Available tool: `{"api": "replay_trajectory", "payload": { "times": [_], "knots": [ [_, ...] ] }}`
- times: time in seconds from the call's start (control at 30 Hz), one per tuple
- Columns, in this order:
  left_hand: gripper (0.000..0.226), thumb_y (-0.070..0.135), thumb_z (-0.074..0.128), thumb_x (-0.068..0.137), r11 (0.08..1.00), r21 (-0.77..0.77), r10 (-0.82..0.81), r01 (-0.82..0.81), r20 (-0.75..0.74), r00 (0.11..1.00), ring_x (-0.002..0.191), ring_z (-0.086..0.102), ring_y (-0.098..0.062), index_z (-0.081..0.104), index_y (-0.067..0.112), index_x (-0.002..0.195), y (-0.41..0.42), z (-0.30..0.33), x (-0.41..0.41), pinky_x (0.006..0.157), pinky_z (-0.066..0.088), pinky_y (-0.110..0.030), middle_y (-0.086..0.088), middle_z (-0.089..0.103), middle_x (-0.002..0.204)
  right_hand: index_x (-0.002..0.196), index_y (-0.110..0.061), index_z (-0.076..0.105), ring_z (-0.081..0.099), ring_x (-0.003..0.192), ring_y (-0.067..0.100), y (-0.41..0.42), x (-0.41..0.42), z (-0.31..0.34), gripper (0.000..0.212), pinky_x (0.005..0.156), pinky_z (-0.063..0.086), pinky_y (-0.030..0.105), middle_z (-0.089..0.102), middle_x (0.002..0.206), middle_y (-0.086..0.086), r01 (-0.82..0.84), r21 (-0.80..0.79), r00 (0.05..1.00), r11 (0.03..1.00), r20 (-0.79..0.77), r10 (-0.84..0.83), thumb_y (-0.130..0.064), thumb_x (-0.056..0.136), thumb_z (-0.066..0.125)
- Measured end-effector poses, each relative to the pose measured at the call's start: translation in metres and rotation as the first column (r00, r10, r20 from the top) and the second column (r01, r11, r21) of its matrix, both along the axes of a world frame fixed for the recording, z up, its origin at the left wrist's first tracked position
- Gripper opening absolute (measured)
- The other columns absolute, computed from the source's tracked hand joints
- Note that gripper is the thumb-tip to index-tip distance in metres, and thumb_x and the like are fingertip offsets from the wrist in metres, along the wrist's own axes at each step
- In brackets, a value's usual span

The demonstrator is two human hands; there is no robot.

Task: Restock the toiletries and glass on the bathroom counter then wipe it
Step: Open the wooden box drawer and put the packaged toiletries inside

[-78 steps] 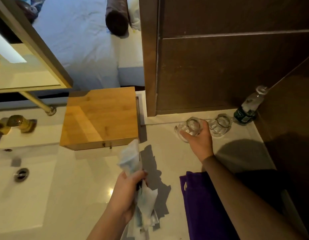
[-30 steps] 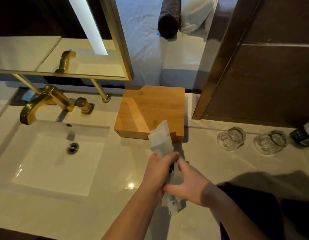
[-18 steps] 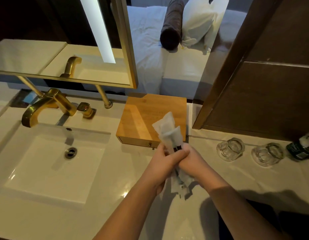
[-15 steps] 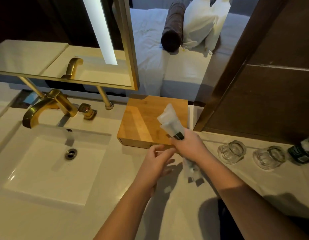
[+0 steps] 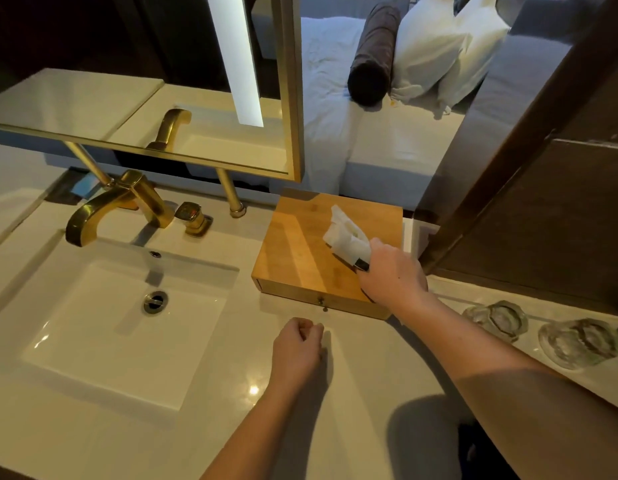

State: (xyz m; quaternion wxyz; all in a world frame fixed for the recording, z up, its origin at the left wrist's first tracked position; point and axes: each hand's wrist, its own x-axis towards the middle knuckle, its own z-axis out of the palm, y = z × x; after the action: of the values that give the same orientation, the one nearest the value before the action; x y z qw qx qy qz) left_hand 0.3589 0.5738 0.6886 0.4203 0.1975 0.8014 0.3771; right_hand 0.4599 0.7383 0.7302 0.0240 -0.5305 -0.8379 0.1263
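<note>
My right hand (image 5: 392,273) grips a bundle of white wrapped toiletry packets (image 5: 345,237) and holds it over the top of the wooden drawer box (image 5: 300,251) at the back of the white counter (image 5: 363,368). My left hand (image 5: 295,351) hovers over the counter in front of the box, fingers curled, holding nothing. Two clear glasses (image 5: 498,318) (image 5: 574,341) stand upside down on the counter to the right.
A white sink (image 5: 120,317) with a gold faucet (image 5: 117,202) takes up the left side. A gold-framed mirror (image 5: 182,98) hangs behind it. A dark wooden wall (image 5: 550,209) borders the counter at the right. A bottle is partly visible at the right edge.
My right hand took the toiletry bundle from my left hand and carried it up over the wooden box. My left hand let go and drew back, curling shut.
</note>
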Motion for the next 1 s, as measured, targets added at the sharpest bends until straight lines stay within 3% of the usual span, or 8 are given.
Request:
{"api": "replay_trajectory", "payload": {
  "times": [0.1, 0.27, 0.47, 0.77, 1.0],
  "knots": [
    [0.026, 0.035, 0.052, 0.102, 0.999, 0.021, -0.030, 0.031, -0.078, 0.996, 0.089, 0.060, -0.016, 0.060, 0.013, 0.112, 0.022, -0.008, 0.004, 0.078, 0.046, -0.030, 0.003, 0.063, 0.097, 0.120, -0.018, 0.052, 0.060, 0.081, 0.017, -0.004, -0.002, -0.003, 0.040, 0.060, 0.048, 0.030, 0.065, 0.104, 0.002, 0.012, 0.027, 1.000, 1.000, 0.002, -0.012, -0.040, 0.092, 0.069],
    [0.016, 0.032, 0.048, 0.104, 0.994, 0.107, 0.014, 0.000, -0.129, 0.992, 0.083, 0.061, -0.014, 0.059, 0.021, 0.101, 0.038, -0.019, 0.008, 0.076, 0.044, -0.030, 0.006, 0.064, 0.088, 0.120, -0.019, 0.047, 0.068, 0.088, 0.019, -0.005, -0.003, -0.008, 0.044, 0.060, 0.048, 0.029, 0.064, 0.108, 0.003, -0.017, 0.081, 0.999, 0.997, 0.032, 0.014, -0.042, 0.091, 0.069],
    [0.021, 0.027, 0.047, 0.103, 0.981, 0.183, 0.099, -0.061, -0.207, 0.973, 0.072, 0.059, -0.006, 0.062, 0.018, 0.089, 0.037, -0.021, 0.014, 0.061, 0.044, -0.024, 0.005, 0.064, 0.078, 0.124, -0.020, 0.043, 0.068, 0.092, 0.020, -0.005, -0.003, -0.009, 0.050, 0.061, 0.051, 0.030, 0.063, 0.112, 0.003, -0.031, 0.100, 0.999, 0.995, 0.035, 0.027, -0.045, 0.090, 0.070],
    [0.023, 0.023, 0.056, 0.096, 0.960, 0.235, 0.192, -0.152, -0.162, 0.968, 0.065, 0.060, -0.025, 0.064, 0.014, 0.075, 0.027, -0.020, 0.020, 0.056, 0.042, -0.027, -0.008, 0.065, 0.066, 0.124, -0.017, 0.044, 0.068, 0.089, 0.021, -0.008, -0.004, -0.007, 0.051, 0.058, 0.049, 0.028, 0.062, 0.110, 0.004, -0.047, 0.123, 0.994, 0.991, 0.100, 0.034, -0.045, 0.089, 0.069],
    [0.022, 0.022, 0.059, 0.096, 0.943, 0.273, 0.229, -0.191, -0.114, 0.967, 0.061, 0.056, -0.005, 0.066, 0.024, 0.076, -0.009, -0.017, 0.030, 0.055, 0.044, -0.014, -0.001, 0.064, 0.063, 0.124, -0.018, 0.044, 0.068, 0.090, 0.021, -0.007, -0.003, -0.007, 0.051, 0.060, 0.053, 0.031, 0.063, 0.111, 0.005, -0.043, 0.108, 0.997, 0.993, 0.064, 0.036, -0.045, 0.089, 0.070]
  ]
}}
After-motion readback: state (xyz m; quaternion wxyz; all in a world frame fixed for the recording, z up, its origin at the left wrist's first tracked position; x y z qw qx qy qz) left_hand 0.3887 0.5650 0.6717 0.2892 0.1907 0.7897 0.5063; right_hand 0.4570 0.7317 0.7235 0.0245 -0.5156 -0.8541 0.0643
